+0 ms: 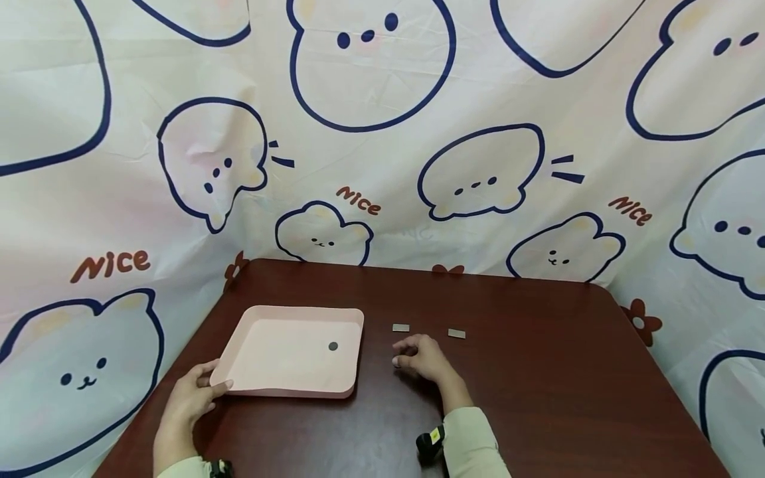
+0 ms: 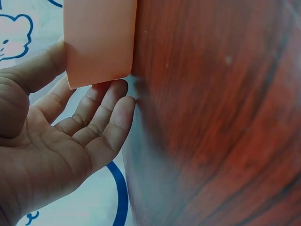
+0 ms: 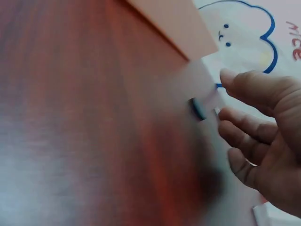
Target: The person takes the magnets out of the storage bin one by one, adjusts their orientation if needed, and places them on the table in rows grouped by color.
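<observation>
My left hand [image 1: 186, 405] grips the near left corner of a shallow pale pink tray [image 1: 281, 382], its thumb over the rim and its fingers outside and below. In the left wrist view the fingertips reach the underside of the tray wall [image 2: 101, 42]. A dark round disc [image 1: 333, 346] lies inside the tray toward the right. My right hand [image 1: 425, 358] hovers right of the tray, fingers loosely bent and apart, holding nothing. Close to its fingertips in the right wrist view is a small dark piece [image 3: 196, 109]. Two small grey rectangular pieces [image 1: 401, 328] [image 1: 457, 334] lie just beyond this hand.
Everything stands on a dark reddish-brown wooden table [image 1: 568, 385]. A pale cloth [image 1: 382, 159] with blue cartoon outlines hangs around the back and sides of the table. Dark wrist cameras [image 1: 429, 445] sit on both wrists.
</observation>
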### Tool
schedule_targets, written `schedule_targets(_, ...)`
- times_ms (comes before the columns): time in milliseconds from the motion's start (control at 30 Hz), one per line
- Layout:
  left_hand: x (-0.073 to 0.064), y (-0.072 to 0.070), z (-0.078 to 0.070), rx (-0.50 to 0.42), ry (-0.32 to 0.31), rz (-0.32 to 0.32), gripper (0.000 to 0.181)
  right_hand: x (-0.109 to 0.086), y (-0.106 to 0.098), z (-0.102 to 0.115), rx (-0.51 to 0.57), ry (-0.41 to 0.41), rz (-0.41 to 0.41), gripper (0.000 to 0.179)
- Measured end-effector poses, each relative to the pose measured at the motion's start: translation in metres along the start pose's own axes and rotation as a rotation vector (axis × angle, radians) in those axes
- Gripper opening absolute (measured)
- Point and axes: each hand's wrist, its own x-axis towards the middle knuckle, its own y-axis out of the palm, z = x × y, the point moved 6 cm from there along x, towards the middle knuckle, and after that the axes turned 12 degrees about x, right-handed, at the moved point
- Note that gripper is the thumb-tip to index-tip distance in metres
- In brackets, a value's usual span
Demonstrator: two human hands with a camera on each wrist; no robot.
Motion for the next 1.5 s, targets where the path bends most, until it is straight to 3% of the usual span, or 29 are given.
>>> schedule_targets(200,0.002,0.001,-0.005,0.000,0.003,-0.006,0.069,0.009,-0.001,0.014,0.020,0.047,0.094,0.034)
schedule_targets(433,0.002,-0.004,-0.010,-0.011,0.033,-0.003,0.069,0.024,0.008,0.031,0.010,0.006,0.163,0.039)
schedule_targets(900,-0.001,-0.004,-0.004,-0.018,0.012,0.007,0.072,0.050,0.038,0.075,0.134,0.015,0.141,0.034)
schedule_targets(1267,0.001,-0.003,-0.003,-0.024,0.007,0.003,0.072,0.072,0.073,0.082,0.229,0.020,0.215,0.035)
schedule_targets(1400,0.001,-0.002,-0.001,-0.018,0.003,0.009,0.071,0.077,0.081,0.077,0.287,0.076,0.210,0.037)
schedule_targets(1500,0.002,0.000,0.000,-0.018,0.004,0.014,0.071,0.081,0.087,0.073,0.265,0.117,0.202,0.040)
